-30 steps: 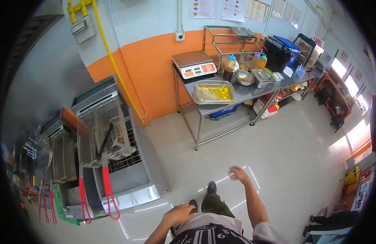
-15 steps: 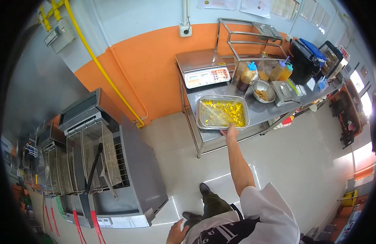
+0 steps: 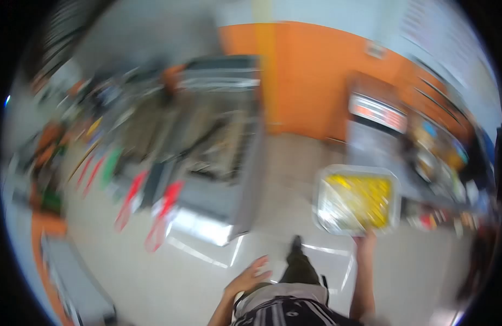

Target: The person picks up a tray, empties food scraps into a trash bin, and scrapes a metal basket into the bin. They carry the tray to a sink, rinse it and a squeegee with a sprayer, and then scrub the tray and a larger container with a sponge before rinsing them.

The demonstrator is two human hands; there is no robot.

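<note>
My right hand (image 3: 364, 243) grips the near edge of a rectangular metal tray (image 3: 317, 204), its thumb at the rim and the other fingers mostly hidden under it. Small yellow food pieces (image 3: 375, 200) lie mainly in the tray's right and far parts. A pale, see-through layer (image 3: 338, 204) covers the left part; motion blur hides what it is. The tray is off the steel table, over the floor at the table's near end. Low in front of my body, my left hand (image 3: 252, 277) is empty, its fingers stretched out and slightly apart.
To the left stands a deep fryer (image 3: 243, 214) with wire baskets and red handles (image 3: 165, 212) jutting toward me. A steel table (image 3: 370, 146) at right carries a digital scale (image 3: 378, 111) and blurred bottles (image 3: 452, 149). Pale tiled floor (image 3: 294, 168) lies between them.
The view has swung left and is blurred. My right hand has lifted the tray off the table and brought it nearer. My left hand has come further into view.
</note>
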